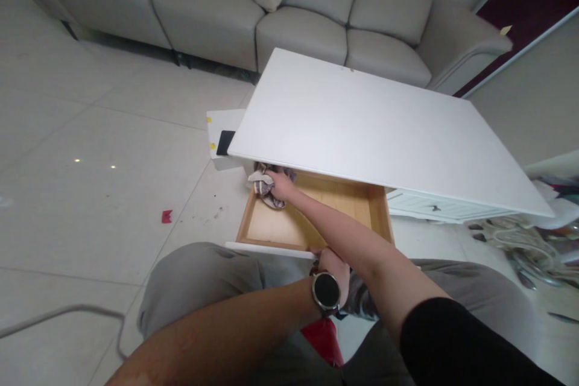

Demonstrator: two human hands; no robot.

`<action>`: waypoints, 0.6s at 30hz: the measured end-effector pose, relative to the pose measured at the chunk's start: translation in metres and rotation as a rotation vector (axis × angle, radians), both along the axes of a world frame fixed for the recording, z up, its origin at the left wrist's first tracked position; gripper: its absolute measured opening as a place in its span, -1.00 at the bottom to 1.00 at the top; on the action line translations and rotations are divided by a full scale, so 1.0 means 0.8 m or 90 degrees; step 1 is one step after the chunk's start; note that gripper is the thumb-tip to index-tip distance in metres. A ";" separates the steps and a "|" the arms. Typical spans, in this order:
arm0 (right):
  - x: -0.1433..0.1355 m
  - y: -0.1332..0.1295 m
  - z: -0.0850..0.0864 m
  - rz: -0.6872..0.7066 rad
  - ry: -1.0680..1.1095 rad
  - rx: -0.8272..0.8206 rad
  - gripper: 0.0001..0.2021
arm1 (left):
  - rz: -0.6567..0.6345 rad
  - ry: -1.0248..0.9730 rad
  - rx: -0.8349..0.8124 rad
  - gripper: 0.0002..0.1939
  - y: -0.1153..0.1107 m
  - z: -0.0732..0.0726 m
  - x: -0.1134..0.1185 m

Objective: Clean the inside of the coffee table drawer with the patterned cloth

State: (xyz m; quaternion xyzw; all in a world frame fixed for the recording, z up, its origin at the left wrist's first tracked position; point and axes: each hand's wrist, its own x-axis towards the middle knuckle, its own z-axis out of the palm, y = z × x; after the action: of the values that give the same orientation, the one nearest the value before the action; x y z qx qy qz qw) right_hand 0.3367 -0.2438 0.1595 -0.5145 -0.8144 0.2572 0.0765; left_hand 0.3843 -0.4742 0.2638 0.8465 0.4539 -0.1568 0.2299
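Observation:
A wooden drawer (260,240) with a white front is pulled out of a white cabinet (384,126). My right hand (283,186) reaches across into its far left corner, closed on a crumpled, patterned cloth (266,193) that touches the drawer's inside. The cabinet top partly hides the cloth. Beneath my right forearm, my left hand (335,268), with a watch (326,291) on the wrist, grips the top edge of the drawer front. Some of its fingers are hidden. Something red (323,341) shows below that wrist, between my legs.
A grey sofa (208,18) stands behind the cabinet. Left of the cabinet is a white box (226,161) with a dark flat object (225,143) on top. A red scrap (167,216) and a hose (67,309) lie on the tiles. Coiled hoses (520,241) clutter the right.

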 end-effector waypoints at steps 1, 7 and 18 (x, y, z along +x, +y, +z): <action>0.009 -0.004 0.001 0.014 -0.053 0.000 -0.44 | -0.007 -0.005 -0.017 -0.41 0.001 0.002 -0.001; 0.073 -0.022 -0.004 -0.018 -0.150 -0.008 -0.41 | 0.051 -0.003 -0.020 -0.46 0.004 0.005 0.005; 0.000 -0.009 -0.013 -0.238 0.361 -0.061 -0.52 | 0.075 0.028 0.009 -0.52 -0.007 0.000 0.014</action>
State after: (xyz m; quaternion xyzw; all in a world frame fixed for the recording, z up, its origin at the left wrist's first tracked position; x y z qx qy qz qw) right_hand 0.3370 -0.2509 0.1488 -0.5660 -0.6390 0.4097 0.3216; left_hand 0.3958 -0.4801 0.2641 0.8161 0.5093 -0.1582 0.2228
